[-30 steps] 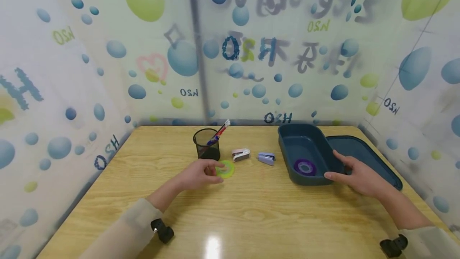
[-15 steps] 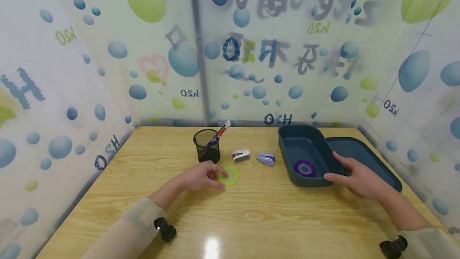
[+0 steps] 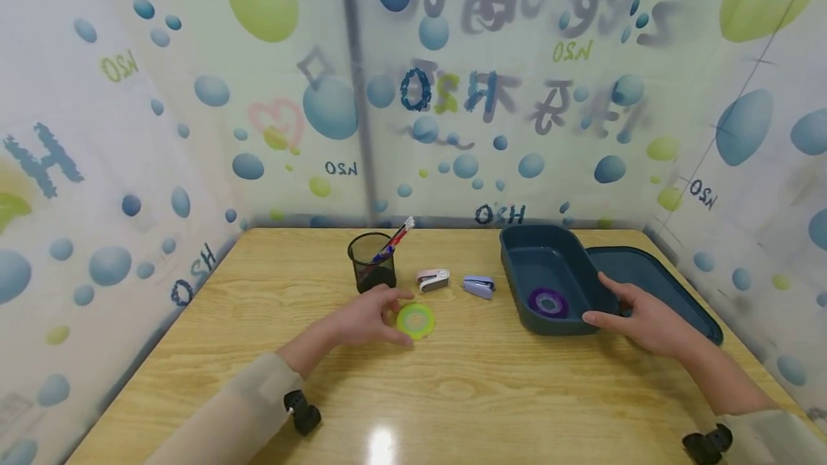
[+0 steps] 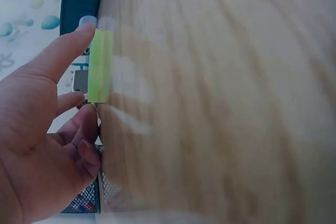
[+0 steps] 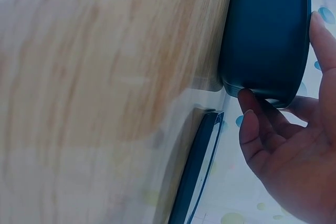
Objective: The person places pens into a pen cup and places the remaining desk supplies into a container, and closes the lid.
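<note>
A yellow-green roll of tape [image 3: 416, 321] lies flat on the wooden table. My left hand [image 3: 368, 318] reaches around it from the left, thumb and index finger spread on either side of its rim. In the left wrist view the thumb tip is right at one edge of the green roll [image 4: 100, 66]. My right hand [image 3: 652, 318] holds the near right corner of a dark teal plastic box [image 3: 555, 325], thumb at the rim. The right wrist view shows fingertips against the outside of the box [image 5: 265, 35]. Inside it sits a purple roll of tape [image 3: 548, 303].
Behind the green roll stand a black mesh pen holder [image 3: 375, 275] with several pens, a white-and-pink stapler [image 3: 433, 280] and a lavender stapler [image 3: 479, 286]. A teal lid [image 3: 646, 278] lies right of the box. A patterned curtain [image 3: 446, 185] encloses the table's back and sides.
The green roll has shifted right and toward the near edge, along with my left hand. That hand's fingers have spread from over the roll to around its rim. The right hand stays on the box.
</note>
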A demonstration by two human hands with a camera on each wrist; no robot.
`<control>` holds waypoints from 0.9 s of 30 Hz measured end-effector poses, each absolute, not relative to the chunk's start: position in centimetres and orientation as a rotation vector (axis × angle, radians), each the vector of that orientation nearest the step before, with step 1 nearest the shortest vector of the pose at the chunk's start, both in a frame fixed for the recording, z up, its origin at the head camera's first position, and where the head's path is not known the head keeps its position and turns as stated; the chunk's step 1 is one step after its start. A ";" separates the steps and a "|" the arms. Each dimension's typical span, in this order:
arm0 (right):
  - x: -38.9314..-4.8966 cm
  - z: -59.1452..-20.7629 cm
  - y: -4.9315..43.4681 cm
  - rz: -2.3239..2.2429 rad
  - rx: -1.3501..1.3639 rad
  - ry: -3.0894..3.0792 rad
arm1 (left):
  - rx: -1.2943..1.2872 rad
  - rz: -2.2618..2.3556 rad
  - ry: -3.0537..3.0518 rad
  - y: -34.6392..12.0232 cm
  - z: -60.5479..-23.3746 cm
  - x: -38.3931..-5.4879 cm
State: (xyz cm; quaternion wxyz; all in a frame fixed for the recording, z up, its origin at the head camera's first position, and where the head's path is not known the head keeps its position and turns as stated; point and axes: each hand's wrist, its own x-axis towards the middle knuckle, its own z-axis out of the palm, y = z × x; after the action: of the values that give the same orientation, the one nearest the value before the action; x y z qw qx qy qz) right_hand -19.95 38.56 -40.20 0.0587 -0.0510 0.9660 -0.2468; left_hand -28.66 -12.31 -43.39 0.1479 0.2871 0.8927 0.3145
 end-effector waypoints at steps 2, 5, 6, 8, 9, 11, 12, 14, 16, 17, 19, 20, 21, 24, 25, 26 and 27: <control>-19.9 -40.2 38.6 -0.748 -0.153 2.924 | 0.814 0.892 2.571 -12.0 -43.4 -28.7; -19.9 -40.2 38.6 -0.746 -0.153 2.923 | 0.793 0.880 2.574 -11.7 -43.3 -28.7; -19.9 -40.2 38.6 -0.746 -0.154 2.923 | 0.788 0.878 2.575 -11.6 -43.2 -28.7; -19.8 -40.2 38.6 -0.746 -0.154 2.923 | 0.785 0.874 2.579 -11.5 -43.0 -28.7; -19.8 -40.2 38.6 -0.748 -0.156 2.923 | 0.784 0.873 2.581 -11.5 -42.9 -28.7; -19.8 -40.2 38.6 -0.750 -0.160 2.924 | 0.786 0.869 2.585 -11.4 -42.9 -28.7; -19.8 -40.2 38.6 -0.751 -0.163 2.925 | 0.789 0.868 2.586 -11.4 -42.8 -28.7; -19.8 -40.2 38.7 -0.755 -0.165 2.925 | 0.791 0.868 2.587 -11.4 -42.8 -28.7; -19.8 -40.2 38.6 -0.759 -0.163 2.922 | 0.802 0.870 2.585 -11.4 -42.9 -28.7; -19.8 -40.2 38.6 -0.760 -0.160 2.921 | 0.810 0.879 2.580 -11.5 -42.9 -28.7; -19.8 -40.2 38.6 -0.761 -0.156 2.920 | 0.835 0.901 2.572 -11.6 -43.0 -28.8; -19.8 -40.2 38.6 -0.761 -0.154 2.919 | 0.849 0.913 2.567 -11.7 -43.0 -28.8; -19.8 -40.2 38.6 -0.761 -0.153 2.918 | 0.865 0.926 2.561 -11.8 -43.1 -28.8; -19.8 -40.1 38.5 -0.760 -0.153 2.918 | 0.906 0.961 2.546 -11.9 -43.1 -28.8; -19.8 -40.1 38.5 -0.759 -0.154 2.919 | 0.918 0.972 2.541 -11.9 -43.0 -28.7; -19.8 -40.1 38.5 -0.759 -0.154 2.920 | 0.927 0.979 2.536 -11.8 -43.0 -28.7; -19.8 -40.1 38.5 -0.758 -0.153 2.920 | 0.939 0.990 2.531 -11.7 -42.9 -28.6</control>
State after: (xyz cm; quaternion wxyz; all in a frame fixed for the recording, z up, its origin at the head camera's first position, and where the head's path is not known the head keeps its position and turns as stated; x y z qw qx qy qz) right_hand -19.82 38.46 -40.09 0.0603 -0.0504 0.9649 -0.2504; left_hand -28.59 -11.73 -42.91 0.1327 0.3236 0.8725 0.3412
